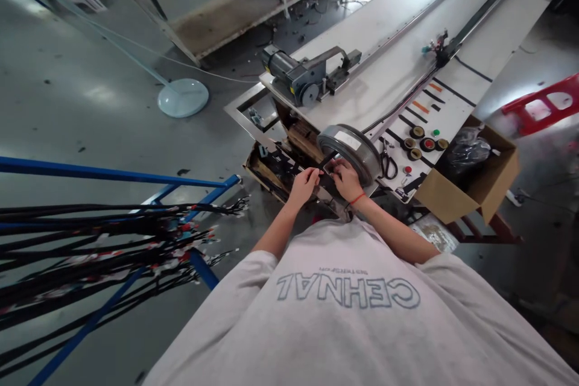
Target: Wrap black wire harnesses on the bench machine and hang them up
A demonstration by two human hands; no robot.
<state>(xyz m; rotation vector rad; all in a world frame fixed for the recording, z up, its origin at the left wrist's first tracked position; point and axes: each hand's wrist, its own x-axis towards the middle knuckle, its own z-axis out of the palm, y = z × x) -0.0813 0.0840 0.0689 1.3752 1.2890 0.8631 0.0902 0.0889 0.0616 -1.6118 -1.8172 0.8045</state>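
My left hand (304, 184) and my right hand (346, 178) meet at the near end of a long white workbench (389, 24). Both pinch a thin black cable or strip (326, 161) that runs up toward a large grey tape reel (350, 148) lying just beyond my right hand. A red band circles my right wrist. What the fingers grip exactly is small and partly hidden by the hands.
Black scissors (388, 164) and several small tape rolls (421, 143) lie right of the reel. A grey motor unit (294, 75) sits farther up the bench. An open cardboard box (474, 181) stands at the right. A blue rack (113, 176) with black cable bundles (90, 235) fills the left.
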